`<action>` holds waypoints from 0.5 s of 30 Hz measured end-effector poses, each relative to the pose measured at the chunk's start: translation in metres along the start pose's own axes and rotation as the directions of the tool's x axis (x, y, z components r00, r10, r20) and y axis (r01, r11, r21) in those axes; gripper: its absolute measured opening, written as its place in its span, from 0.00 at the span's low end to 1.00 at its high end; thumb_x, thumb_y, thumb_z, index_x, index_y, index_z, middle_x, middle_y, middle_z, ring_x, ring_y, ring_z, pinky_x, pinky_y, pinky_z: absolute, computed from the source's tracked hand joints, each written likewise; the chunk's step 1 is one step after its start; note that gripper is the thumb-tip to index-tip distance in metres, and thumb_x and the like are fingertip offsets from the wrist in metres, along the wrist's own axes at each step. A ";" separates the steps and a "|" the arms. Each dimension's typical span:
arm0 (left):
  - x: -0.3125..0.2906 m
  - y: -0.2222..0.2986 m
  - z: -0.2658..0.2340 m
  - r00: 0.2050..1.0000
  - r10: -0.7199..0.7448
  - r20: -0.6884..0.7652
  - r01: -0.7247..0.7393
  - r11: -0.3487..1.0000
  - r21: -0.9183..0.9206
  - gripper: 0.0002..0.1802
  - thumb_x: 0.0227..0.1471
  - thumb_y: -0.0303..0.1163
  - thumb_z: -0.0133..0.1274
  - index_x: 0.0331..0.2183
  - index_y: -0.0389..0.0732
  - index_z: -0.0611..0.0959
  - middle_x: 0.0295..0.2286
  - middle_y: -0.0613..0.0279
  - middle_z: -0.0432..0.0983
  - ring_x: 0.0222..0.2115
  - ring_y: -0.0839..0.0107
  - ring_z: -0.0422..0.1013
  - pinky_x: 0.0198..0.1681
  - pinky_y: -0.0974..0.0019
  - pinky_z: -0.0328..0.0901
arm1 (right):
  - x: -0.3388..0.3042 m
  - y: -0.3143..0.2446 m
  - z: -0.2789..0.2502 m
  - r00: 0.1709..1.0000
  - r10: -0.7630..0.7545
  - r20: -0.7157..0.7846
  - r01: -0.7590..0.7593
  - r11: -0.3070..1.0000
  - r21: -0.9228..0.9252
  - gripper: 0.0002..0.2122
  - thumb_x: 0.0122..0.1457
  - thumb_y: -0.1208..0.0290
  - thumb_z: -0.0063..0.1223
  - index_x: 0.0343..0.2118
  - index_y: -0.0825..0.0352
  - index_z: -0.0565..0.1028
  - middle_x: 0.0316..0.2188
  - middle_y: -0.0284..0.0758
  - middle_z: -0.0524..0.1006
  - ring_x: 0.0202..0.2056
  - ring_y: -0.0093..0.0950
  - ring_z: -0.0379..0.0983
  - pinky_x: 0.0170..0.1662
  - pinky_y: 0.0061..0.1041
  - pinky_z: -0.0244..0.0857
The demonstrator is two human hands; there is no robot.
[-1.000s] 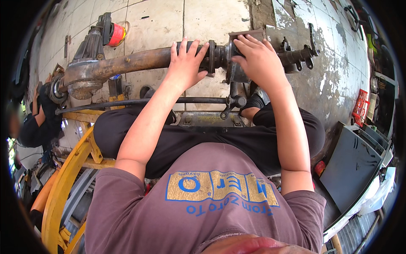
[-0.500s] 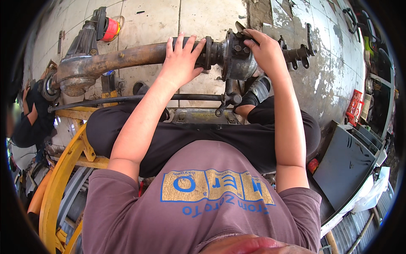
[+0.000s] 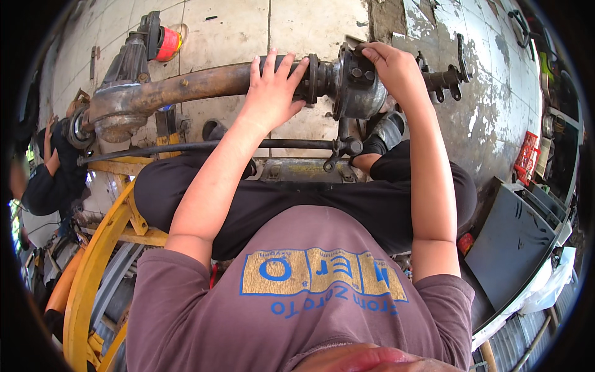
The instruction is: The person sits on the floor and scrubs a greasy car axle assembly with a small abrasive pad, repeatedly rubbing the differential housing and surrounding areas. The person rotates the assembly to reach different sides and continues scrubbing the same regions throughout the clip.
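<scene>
A rusty vehicle axle (image 3: 198,84) lies crosswise in front of me, with a bulging differential housing (image 3: 118,111) toward its left end. My left hand (image 3: 273,93) rests on the tube with fingers spread, beside a round flange (image 3: 313,79). At the right end sits a dark steering knuckle (image 3: 365,93) with bolts on its face. My right hand (image 3: 393,71) is at the knuckle's upper edge, thumb and fingers bent together in a pinch. What lies between those fingertips is too small and hidden to name. A long tie rod (image 3: 273,144) runs below the axle.
Yellow metal framing (image 3: 93,266) stands at my left, near another person's arm (image 3: 52,161). A red tin (image 3: 168,43) stands on the tiled floor behind the axle. To my right are a grey metal box (image 3: 511,226) and a red packet (image 3: 527,158).
The flat dark piece that stuck up at my right fingertips no longer stands out, and those fingers have bent closer to the knuckle. My left hand stays on the tube. The whole view has shifted slightly.
</scene>
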State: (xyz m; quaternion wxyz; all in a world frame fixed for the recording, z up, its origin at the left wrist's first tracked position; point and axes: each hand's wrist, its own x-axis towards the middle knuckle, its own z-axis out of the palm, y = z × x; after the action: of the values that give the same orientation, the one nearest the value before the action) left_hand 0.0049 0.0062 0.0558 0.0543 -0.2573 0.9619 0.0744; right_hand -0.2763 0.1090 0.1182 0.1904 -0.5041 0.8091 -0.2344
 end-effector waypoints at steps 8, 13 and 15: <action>0.000 -0.001 0.001 1.000 0.007 -0.010 -0.007 1.000 0.013 0.57 0.58 0.56 0.72 0.79 0.54 0.64 0.75 0.53 0.59 0.77 0.40 0.52 0.78 0.24 0.48 | -0.006 0.001 -0.010 0.995 0.092 -0.041 -0.091 0.995 0.028 0.16 0.75 0.56 0.61 0.52 0.62 0.88 0.39 0.53 0.87 0.45 0.56 0.85 0.49 0.46 0.77; -0.001 0.000 0.000 1.000 -0.007 0.003 0.007 1.000 0.001 0.57 0.58 0.54 0.72 0.79 0.54 0.63 0.75 0.52 0.59 0.77 0.39 0.52 0.79 0.25 0.47 | -0.009 0.004 -0.008 0.994 0.043 -0.105 -0.040 0.999 0.031 0.14 0.75 0.58 0.61 0.53 0.62 0.87 0.40 0.54 0.87 0.45 0.56 0.84 0.49 0.47 0.77; 0.000 0.000 -0.002 1.000 -0.009 0.002 0.009 1.000 -0.010 0.57 0.58 0.53 0.73 0.79 0.54 0.63 0.75 0.52 0.59 0.77 0.38 0.53 0.79 0.25 0.46 | -0.014 0.002 -0.011 0.997 0.034 -0.065 -0.030 0.997 0.065 0.14 0.75 0.59 0.61 0.53 0.63 0.87 0.40 0.54 0.86 0.45 0.56 0.84 0.49 0.47 0.77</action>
State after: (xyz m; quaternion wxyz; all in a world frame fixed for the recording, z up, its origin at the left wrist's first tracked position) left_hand 0.0049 0.0063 0.0574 0.0544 -0.2618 0.9603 0.0793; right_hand -0.2779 0.1241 0.1271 0.1832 -0.4766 0.8151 -0.2738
